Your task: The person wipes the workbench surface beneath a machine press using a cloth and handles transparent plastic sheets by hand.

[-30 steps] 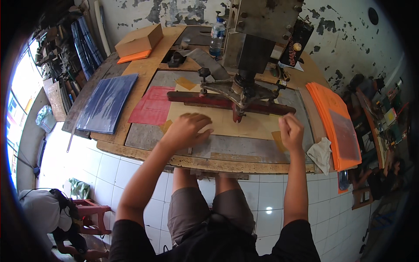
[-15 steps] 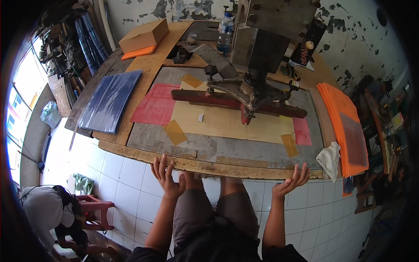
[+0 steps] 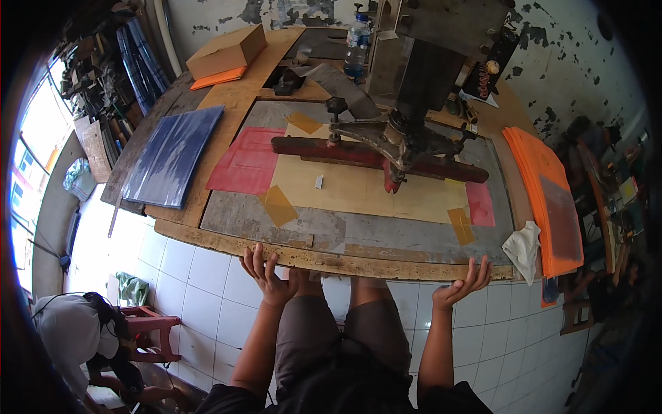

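Both hands are at the front wooden edge of the worktable (image 3: 345, 264). My left hand (image 3: 270, 279) touches it left of centre, fingers stretched upward and slightly apart. Farther right, my right hand (image 3: 463, 285) rests its extended fingers against the same edge. Neither hand holds anything. In front of them, a grey metal plate (image 3: 248, 218) carries a cream sheet (image 3: 345, 196) held by amber tape strips. Pink sheet (image 3: 243, 164) shows at its left end and again at the right. Above the sheet stands a press head with a long dark red bar (image 3: 324, 148).
Clear-blue plastic sheets (image 3: 172, 155) lie at the left, and a cardboard box (image 3: 227, 52) sits behind them. Orange packets (image 3: 545, 200) and a white cloth (image 3: 523, 252) are at the right edge. A water bottle (image 3: 356, 47) stands at the back. Another person (image 3: 72, 328) is at lower left.
The view has shifted slightly. Both hands stay at the table edge, and the press and sheets keep their places.
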`<state>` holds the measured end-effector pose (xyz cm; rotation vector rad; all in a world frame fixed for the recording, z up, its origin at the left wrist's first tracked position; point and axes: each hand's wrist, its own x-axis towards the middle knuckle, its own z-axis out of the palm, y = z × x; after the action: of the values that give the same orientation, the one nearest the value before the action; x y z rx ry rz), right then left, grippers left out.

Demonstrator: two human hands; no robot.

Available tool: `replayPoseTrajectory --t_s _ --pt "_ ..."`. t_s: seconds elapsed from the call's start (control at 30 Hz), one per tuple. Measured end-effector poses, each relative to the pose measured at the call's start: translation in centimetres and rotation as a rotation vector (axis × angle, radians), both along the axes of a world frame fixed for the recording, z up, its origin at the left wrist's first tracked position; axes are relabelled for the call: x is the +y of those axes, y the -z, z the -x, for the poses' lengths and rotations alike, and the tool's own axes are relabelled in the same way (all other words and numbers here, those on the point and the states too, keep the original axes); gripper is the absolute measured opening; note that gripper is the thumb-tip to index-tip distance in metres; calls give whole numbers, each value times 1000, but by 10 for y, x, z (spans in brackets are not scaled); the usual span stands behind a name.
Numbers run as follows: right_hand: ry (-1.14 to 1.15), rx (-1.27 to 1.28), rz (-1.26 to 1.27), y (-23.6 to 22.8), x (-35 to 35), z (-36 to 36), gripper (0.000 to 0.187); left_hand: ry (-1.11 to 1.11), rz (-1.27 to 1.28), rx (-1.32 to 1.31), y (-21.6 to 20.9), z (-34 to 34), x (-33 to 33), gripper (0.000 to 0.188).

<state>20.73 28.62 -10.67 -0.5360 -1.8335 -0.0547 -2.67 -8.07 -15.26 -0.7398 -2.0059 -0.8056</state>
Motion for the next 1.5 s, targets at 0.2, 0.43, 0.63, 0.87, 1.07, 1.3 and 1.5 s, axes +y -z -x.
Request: replayPoseTrajectory --t_s 0.2,0.43,0.63,0.87,1.07,1.3,1.5 --pt "8 3 4 -2 -3 2 64 1 -29 68 -2 4 10 74" --pt "-5 -13 21 1 -2 -1 61 -4 -56 73 0 5 13 69" --pt "-1 -2 7 1 -1 1 61 -28 -29 54 5 7 10 70" --pt "4 1 17 1 -2 2 61 -29 -45 78 4 7 11 71" --pt "5 11 24 1 -4 0 61 -32 -42 82 0 5 11 71" --pt "0 11 28 0 -4 2 61 -34 -47 82 2 7 11 72" --pt "-4 9 29 3 -2 1 62 -9 -48 74 -2 5 13 71"
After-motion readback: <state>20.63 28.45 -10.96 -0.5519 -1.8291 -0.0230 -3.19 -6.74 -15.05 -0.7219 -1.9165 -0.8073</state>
